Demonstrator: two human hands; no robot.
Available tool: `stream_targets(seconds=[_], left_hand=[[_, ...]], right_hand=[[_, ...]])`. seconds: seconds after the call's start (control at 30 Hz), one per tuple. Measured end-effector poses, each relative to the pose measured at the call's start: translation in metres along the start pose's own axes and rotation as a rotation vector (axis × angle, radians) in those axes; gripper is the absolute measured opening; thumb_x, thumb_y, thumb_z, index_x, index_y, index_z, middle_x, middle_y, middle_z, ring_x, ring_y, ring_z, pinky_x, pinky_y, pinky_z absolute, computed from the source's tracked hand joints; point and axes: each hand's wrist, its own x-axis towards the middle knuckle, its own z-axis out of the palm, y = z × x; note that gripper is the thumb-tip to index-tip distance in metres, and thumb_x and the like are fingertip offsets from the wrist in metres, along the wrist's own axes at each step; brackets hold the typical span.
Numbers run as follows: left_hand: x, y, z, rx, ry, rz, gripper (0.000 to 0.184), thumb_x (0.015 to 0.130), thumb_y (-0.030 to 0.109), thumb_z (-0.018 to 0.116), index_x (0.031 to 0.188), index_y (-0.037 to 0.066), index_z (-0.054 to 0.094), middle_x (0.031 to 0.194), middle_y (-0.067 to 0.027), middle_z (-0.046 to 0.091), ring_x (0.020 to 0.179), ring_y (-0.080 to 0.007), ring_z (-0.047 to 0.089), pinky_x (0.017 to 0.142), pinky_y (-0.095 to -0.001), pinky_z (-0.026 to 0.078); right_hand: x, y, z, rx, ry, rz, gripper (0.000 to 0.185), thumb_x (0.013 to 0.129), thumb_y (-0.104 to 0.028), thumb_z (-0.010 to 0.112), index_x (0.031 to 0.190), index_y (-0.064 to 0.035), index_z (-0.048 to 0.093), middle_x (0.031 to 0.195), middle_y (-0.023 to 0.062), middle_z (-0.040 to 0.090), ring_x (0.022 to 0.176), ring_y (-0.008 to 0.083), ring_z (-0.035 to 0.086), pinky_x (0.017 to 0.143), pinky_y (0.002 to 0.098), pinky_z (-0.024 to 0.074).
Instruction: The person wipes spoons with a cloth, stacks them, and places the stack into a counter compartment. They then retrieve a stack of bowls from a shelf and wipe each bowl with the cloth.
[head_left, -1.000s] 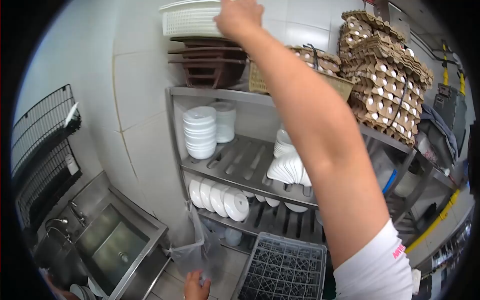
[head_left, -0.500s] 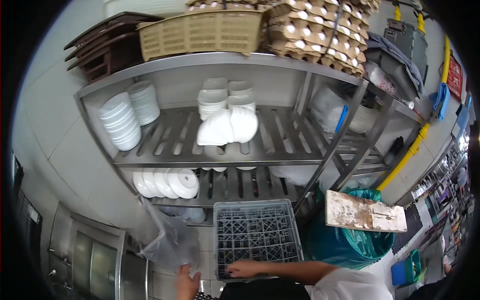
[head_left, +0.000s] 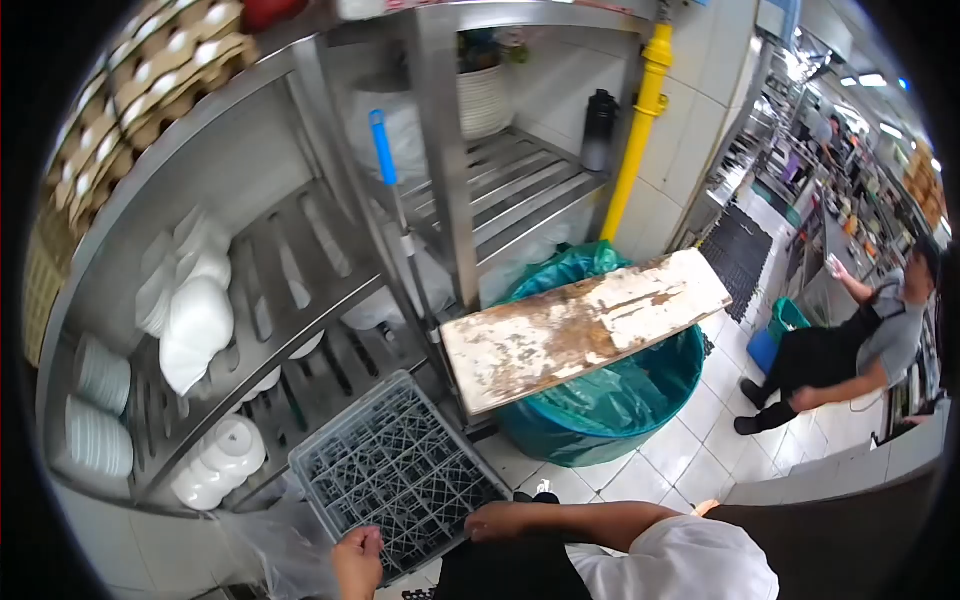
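A grey plastic dish rack [head_left: 400, 470] with a lattice of compartments is tilted across my view, close in front of my body. At its near left corner my left hand [head_left: 357, 562] is closed at the rim, thumb uppermost. My right hand [head_left: 493, 521] is closed on the rim at the near right side, with its fingertips partly hidden. No dishes show in the rack. Beside the left hand hangs a clear plastic bag [head_left: 270, 545].
A metal shelf unit [head_left: 300, 340] with white bowls [head_left: 200, 320] stands left. A worn board [head_left: 590, 330] lies across a green lined bin [head_left: 600, 430]. Yellow pipe [head_left: 635, 140] runs up the wall. A co-worker [head_left: 860, 340] is on the tiled floor at right.
My view has swung right, bringing the bin and a co-worker into fuller view. My left hand has come from beside the rack to its rim; my right hand has shifted to the right side.
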Motion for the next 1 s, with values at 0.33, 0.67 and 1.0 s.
stream_targets(seconds=[0.33,0.67,1.0], left_hand=[[0.047,0.043,0.003,0.156,0.003,0.038,0.028,0.083,0.024,0.071,0.102,0.003,0.07,0.097,-0.0181,0.067,0.086,-0.0351,0.066,0.074,-0.0439,0.052],[0.186,-0.043,-0.089,-0.503,0.567,0.074,0.04,0.087,0.022,0.07,0.117,-0.003,0.061,0.106,-0.0201,0.068,0.096,-0.0352,0.066,0.085,-0.0407,0.052],[0.367,-0.073,-0.256,-0.138,0.773,-0.26,0.08,0.097,0.06,0.036,0.124,-0.012,0.055,0.125,-0.0328,0.057,0.121,-0.0471,0.05,0.102,-0.0505,0.039]], right_hand=[[-0.019,-0.001,-0.083,0.097,0.094,-0.058,0.035,0.092,-0.033,0.061,0.116,-0.0072,0.062,0.103,0.016,0.068,0.099,0.0325,0.064,0.084,0.0415,0.049],[0.071,-0.095,-0.168,0.091,0.218,-0.136,0.039,0.093,-0.026,0.066,0.124,-0.0041,0.06,0.104,0.0124,0.068,0.093,0.0196,0.064,0.082,0.0319,0.0506],[0.302,-0.235,-0.3,0.185,0.682,-0.357,0.051,0.099,-0.035,0.055,0.139,-0.0053,0.047,0.127,0.0095,0.055,0.108,0.0174,0.057,0.086,0.0324,0.0513]])
